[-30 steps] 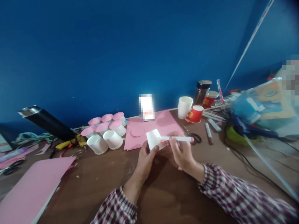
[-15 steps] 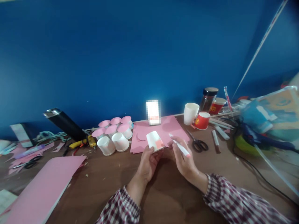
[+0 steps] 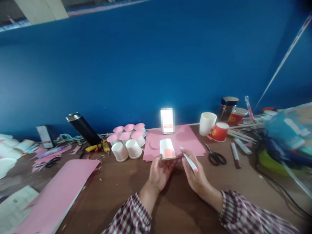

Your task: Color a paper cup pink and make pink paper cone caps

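Observation:
A white paper cup (image 3: 165,143) with a pink-orange patch low on its side is held upside down by my left hand (image 3: 159,174), fingers around its rim. My right hand (image 3: 196,174) is closed round a white marker (image 3: 188,161) with a pink end, its pale tip pointing up and left, apart from the cup's side. The right fingertips are close to the cup's rim; I cannot tell if they touch it. Behind the cup lie pink paper sheets (image 3: 187,139) on the brown table.
Several paper cups (image 3: 124,136) with pink tops and two white cups (image 3: 133,149) stand left of the sheets. Scissors (image 3: 215,157), capped markers (image 3: 234,152), a red cup (image 3: 219,131) and a white cup (image 3: 207,123) are on the right. A black flask (image 3: 84,128) leans at left near a pink board (image 3: 60,191).
The cup has been turned more upright and its patch faces me more. My right hand has come nearer the cup's rim. The view has shifted left and slightly up.

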Demonstrator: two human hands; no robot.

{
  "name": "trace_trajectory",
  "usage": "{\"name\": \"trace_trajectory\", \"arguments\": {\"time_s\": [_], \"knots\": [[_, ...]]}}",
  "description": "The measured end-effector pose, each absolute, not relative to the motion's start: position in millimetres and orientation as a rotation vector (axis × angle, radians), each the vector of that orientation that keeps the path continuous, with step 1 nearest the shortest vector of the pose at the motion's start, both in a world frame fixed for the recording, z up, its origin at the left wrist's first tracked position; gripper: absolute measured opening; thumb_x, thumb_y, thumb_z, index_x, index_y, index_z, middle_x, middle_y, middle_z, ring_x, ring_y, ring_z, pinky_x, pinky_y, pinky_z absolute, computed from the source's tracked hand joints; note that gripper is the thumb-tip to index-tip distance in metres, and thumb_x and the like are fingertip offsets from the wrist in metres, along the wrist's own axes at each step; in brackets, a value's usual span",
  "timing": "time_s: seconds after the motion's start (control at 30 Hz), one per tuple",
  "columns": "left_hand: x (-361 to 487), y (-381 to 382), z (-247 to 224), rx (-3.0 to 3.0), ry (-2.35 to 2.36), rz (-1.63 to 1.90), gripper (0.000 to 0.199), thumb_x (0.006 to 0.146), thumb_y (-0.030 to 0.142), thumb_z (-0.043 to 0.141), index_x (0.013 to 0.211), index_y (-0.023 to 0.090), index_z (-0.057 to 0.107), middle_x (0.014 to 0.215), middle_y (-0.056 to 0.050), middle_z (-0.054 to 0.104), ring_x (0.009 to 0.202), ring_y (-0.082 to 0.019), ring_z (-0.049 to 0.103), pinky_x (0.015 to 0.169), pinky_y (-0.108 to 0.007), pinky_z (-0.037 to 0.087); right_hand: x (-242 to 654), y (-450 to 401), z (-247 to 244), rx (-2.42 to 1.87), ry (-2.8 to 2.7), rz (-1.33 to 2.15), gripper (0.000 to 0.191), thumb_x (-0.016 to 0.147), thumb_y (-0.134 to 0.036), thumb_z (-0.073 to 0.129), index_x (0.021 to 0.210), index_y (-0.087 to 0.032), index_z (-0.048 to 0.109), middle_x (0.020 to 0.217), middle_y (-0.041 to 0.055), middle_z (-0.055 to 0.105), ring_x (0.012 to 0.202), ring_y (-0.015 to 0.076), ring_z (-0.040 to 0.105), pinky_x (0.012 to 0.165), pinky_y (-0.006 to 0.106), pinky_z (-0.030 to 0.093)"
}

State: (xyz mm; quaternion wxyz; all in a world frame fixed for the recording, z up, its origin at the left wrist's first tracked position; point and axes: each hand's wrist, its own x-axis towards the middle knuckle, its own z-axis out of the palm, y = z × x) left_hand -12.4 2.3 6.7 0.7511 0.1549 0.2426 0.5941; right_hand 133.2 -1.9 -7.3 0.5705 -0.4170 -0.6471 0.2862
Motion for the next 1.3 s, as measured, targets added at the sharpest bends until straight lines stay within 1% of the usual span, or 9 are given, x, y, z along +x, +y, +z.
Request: {"name": "trace_trajectory", "arguments": {"time_s": [0.07, 0.17, 0.27, 0.37, 0.63, 0.83, 1.0, 1.17, 1.3], "knots": [[-13.4, 2.1, 9.0, 0.306, 0.518, 1.284, 0.032, 0.088, 0.031, 0.048, 0.095, 0.007, 0.067, 0.088, -0.013, 0.073, 0.086, -0.022, 0.068, 0.092, -0.038, 0.05, 133.3, -2.0, -7.2, -0.99, -1.526, 0.674, 0.028, 0.097, -0.029, 0.046, 0.122, -0.02, 0.052, 0.112, 0.0106, 0.062, 0.099, 0.0206, 0.061, 0.09, 0.035, 0.051], [-15.8, 2.4, 9.6, 0.26, 0.501, 1.274, 0.037, 0.088, 0.037, 0.046, 0.097, 0.008, 0.067, 0.089, -0.014, 0.073, 0.084, -0.023, 0.068, 0.085, -0.038, 0.052, 133.9, -2.1, -7.3, -0.991, -1.533, 0.675, 0.028, 0.097, -0.03, 0.046, 0.122, -0.02, 0.052, 0.111, 0.0104, 0.063, 0.098, 0.0204, 0.062, 0.089, 0.035, 0.051], [-17.9, 2.9, 8.7, 0.23, 0.502, 1.276, 0.035, 0.09, 0.036, 0.045, 0.099, 0.01, 0.066, 0.089, -0.011, 0.073, 0.082, -0.022, 0.069, 0.078, -0.035, 0.054, 134.4, -2.0, -8.1, -0.996, -1.538, 0.671, 0.027, 0.096, -0.03, 0.046, 0.121, -0.021, 0.052, 0.112, 0.0105, 0.063, 0.1, 0.0211, 0.062, 0.09, 0.036, 0.051], [-18.8, 3.0, 8.2, 0.219, 0.487, 1.261, 0.035, 0.091, 0.036, 0.044, 0.097, 0.01, 0.066, 0.088, -0.011, 0.072, 0.08, -0.021, 0.068, 0.075, -0.033, 0.054, 134.4, -1.7, -9.0, -1.005, -1.537, 0.69, 0.028, 0.097, -0.031, 0.045, 0.121, -0.021, 0.053, 0.112, 0.0106, 0.063, 0.101, 0.0218, 0.062, 0.09, 0.036, 0.052], [-18.9, 3.6, 7.4, 0.207, 0.468, 1.247, 0.035, 0.089, 0.037, 0.046, 0.094, 0.01, 0.067, 0.086, -0.012, 0.072, 0.083, -0.023, 0.069, 0.075, -0.033, 0.054, 134.5, -3.5, -8.1, -1.021, -1.566, 0.689, 0.029, 0.096, -0.032, 0.045, 0.12, -0.019, 0.054, 0.111, 0.0119, 0.064, 0.103, 0.0232, 0.063, 0.09, 0.037, 0.053], [-16.5, 6.0, 7.9, 0.203, 0.497, 1.262, 0.036, 0.09, 0.036, 0.044, 0.099, 0.009, 0.066, 0.087, -0.012, 0.072, 0.082, -0.022, 0.069, 0.082, -0.035, 0.053, 134.0, -2.8, -7.0, -1.027, -1.586, 0.701, 0.029, 0.095, -0.031, 0.045, 0.12, -0.018, 0.054, 0.113, 0.013, 0.065, 0.106, 0.0237, 0.063, 0.091, 0.037, 0.053], [-12.9, 7.7, 5.2, 0.247, 0.505, 1.265, 0.036, 0.092, 0.035, 0.045, 0.098, 0.007, 0.066, 0.088, -0.013, 0.072, 0.084, -0.022, 0.068, 0.085, -0.035, 0.052, 133.0, -2.1, -4.6, -1.026, -1.627, 0.654, 0.026, 0.093, -0.027, 0.049, 0.117, -0.02, 0.054, 0.104, 0.0096, 0.067, 0.096, 0.0211, 0.066, 0.086, 0.032, 0.055], [-10.4, 7.3, 1.6, 0.242, 0.54, 1.293, 0.033, 0.094, 0.035, 0.047, 0.099, 0.009, 0.066, 0.09, -0.012, 0.071, 0.083, -0.02, 0.067, 0.087, -0.035, 0.051, 132.4, -2.1, -5.5, -1.057, -1.64, 0.638, 0.024, 0.092, -0.026, 0.05, 0.114, -0.02, 0.055, 0.105, 0.0094, 0.068, 0.094, 0.0207, 0.067, 0.084, 0.031, 0.055], [-10.0, 6.9, 0.1, 0.279, 0.549, 1.289, 0.033, 0.093, 0.039, 0.051, 0.1, 0.01, 0.066, 0.094, -0.011, 0.07, 0.087, -0.019, 0.066, 0.087, -0.033, 0.052, 132.6, -1.5, -7.2, -1.087, -1.635, 0.648, 0.025, 0.091, -0.025, 0.05, 0.115, -0.019, 0.054, 0.107, 0.0098, 0.068, 0.093, 0.021, 0.068, 0.083, 0.032, 0.055]]}}
